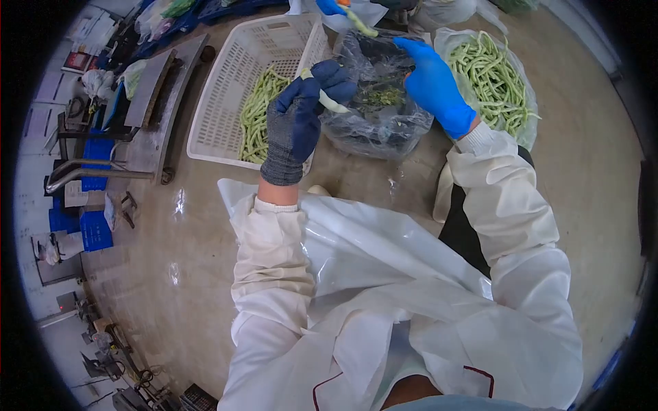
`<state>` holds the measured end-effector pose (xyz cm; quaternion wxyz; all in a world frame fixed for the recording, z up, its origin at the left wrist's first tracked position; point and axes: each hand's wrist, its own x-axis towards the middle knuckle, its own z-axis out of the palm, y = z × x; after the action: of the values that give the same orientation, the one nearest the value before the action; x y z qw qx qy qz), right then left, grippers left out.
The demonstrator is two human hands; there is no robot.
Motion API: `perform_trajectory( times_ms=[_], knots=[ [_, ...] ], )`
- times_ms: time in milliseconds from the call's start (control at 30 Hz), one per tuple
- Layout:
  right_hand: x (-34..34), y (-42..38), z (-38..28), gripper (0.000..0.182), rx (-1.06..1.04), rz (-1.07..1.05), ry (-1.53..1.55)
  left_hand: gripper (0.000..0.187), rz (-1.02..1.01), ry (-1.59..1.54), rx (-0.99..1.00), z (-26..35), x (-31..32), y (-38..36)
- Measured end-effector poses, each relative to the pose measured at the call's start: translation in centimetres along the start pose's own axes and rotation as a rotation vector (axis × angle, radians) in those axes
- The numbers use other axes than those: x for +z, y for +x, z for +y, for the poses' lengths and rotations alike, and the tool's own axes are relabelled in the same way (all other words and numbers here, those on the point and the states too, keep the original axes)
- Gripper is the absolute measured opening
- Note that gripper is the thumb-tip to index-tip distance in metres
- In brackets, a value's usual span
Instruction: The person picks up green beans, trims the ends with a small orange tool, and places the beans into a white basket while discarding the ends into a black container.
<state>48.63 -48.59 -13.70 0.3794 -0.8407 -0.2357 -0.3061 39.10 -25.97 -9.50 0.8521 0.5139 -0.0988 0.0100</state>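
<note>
My left hand (296,116), in a grey and navy work glove, is closed around a pale green bean pod (332,101). One end of the pod sticks out to the right of the fingers. My right hand (439,89), in a blue disposable glove, hovers over the right side of a dark plastic-lined container (377,137). Its index finger is stretched out, and I see nothing held in it. Green scraps (384,97) lie inside the lining. Left of it, a white perforated crate (212,130) holds many green beans (264,103).
A clear plastic bag full of green beans (493,79) stands at the right. Across from me, another person's blue-gloved hand (334,7) holds a bean pod (360,22). A metal cart (154,116) stands at the left. My white apron (370,233) spreads over my lap.
</note>
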Motion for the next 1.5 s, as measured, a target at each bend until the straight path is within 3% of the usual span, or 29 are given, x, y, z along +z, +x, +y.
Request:
perform_trajectory(
  times_ms=[100,233,333,433,500,600,667,733,800,1000,1100,1233,1300,1333,1400,1467,1500],
  knots=[
    [-2.1,0.9,-4.1,0.038,0.277,-0.219,0.377,0.047,-0.068,-0.065,-0.085,0.1,-0.1,-0.1],
    [-2.3,1.0,-5.6,0.036,0.142,-0.252,0.566,0.053,-0.12,-0.122,-0.192,-0.2,0.3,-0.1],
    [-2.0,1.0,-6.7,0.034,0.013,-0.234,0.539,0.045,-0.122,-0.145,-0.238,-0.3,0.7,-0.4],
    [-2.1,0.9,-7.1,0.032,-0.113,-0.289,0.418,0.034,0.019,0.227,-0.332,-0.7,-0.7,-0.7],
    [-2.2,1.1,-6.9,0.031,-0.197,-0.4,0.355,0.028,-0.044,0.425,-0.21,-1.3,-1.0,-0.7],
    [-1.9,1.1,-6.9,0.02,-0.32,-0.289,0.223,0.025,-0.098,0.761,-0.053,-1.4,-1.1,-0.7],
    [-2.2,1.1,-6.9,0.018,-0.387,-0.262,0.139,0.026,-0.039,0.696,-0.09,-1.5,-1.1,-0.6],
    [-2.3,0.9,-7.1,0.017,-0.399,-0.259,0.137,0.029,0.097,0.325,-0.251,-1.5,-1.1,-0.1],
    [-2.3,0.8,-7.3,0.017,-0.355,-0.279,0.22,0.033,0.07,0.064,-0.261,-1.1,-0.4,0.3],
    [-4.1,0.9,-6.7,0.027,-0.012,-0.394,0.761,0.045,-0.01,-0.219,-0.199,-0.4,-1.4,0.7],
    [-3.3,2.1,-4.9,0.029,-0.189,-0.093,0.069,0.049,-0.03,-0.23,-0.22,-0.3,-1.6,0.5],
    [-2.5,1.6,-5.8,0.027,-0.127,-0.141,0.287,0.037,-0.023,-0.233,-0.26,-0.6,-0.2,0.3],
    [-2.2,1.2,-6.9,0.026,-0.152,-0.227,0.333,0.032,0.079,-0.108,-0.296,-1.3,-0.2,0.3],
    [-1.9,1.0,-7.1,0.024,-0.204,-0.223,0.248,0.029,0.13,-0.042,-0.313,-1.6,-0.5,0.2],
    [-1.4,0.6,-7.2,0.021,-0.307,-0.216,0.079,0.032,0.011,0.481,-0.079,-2.3,-0.8,-0.2],
    [-1.5,0.7,-7.1,0.017,-0.407,-0.216,0.004,0.036,-0.033,0.595,-0.004,-2.7,-1.0,-0.3],
    [-1.6,0.9,-7.1,0.016,-0.458,-0.217,-0.033,0.039,-0.013,0.452,-0.05,-2.8,-1.0,0.0]
  ],
)
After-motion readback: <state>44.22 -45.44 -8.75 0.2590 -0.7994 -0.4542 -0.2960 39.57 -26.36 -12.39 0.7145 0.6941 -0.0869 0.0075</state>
